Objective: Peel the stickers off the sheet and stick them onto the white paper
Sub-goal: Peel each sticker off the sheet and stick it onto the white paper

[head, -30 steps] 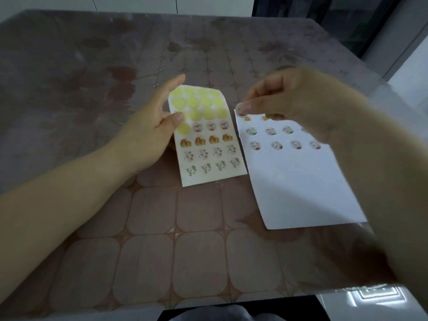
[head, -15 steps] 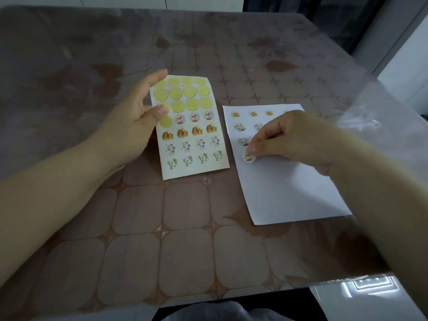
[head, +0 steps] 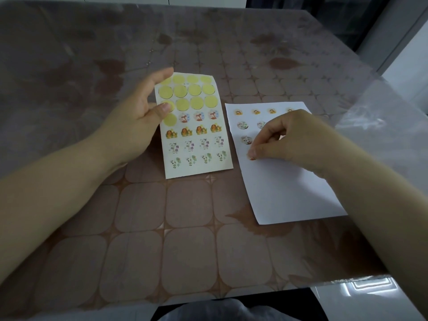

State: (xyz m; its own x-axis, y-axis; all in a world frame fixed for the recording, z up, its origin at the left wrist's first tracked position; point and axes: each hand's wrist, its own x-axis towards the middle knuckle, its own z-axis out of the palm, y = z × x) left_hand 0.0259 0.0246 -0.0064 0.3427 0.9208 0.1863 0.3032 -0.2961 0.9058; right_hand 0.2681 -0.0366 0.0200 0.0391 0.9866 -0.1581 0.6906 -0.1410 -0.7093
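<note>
right hand point(head: 294, 140) has covered its sticker point(head: 252, 158), grip pinching it onto white paper point(head: 289, 193); left hand point(head: 134, 121) pinches half-peeled sheet point(head: 196, 144).

A brown table in a dim room.
The table point(head: 185, 228) has a brown cloth with rows of round-cornered squares. A clear cover point(head: 370, 112) lies over it and sticks out past the edge, to the right of the right fingers point(head: 266, 132). Far beyond the left fingers point(head: 162, 76), past the table's far edge, is a white wall point(head: 208, 0). Beyond the right fingers is dark glass point(head: 324, 17) with a grey frame point(head: 384, 35). Below the right fingers, off the table, the white floor point(head: 347, 306) shines with a bright patch point(head: 368, 284).
</note>
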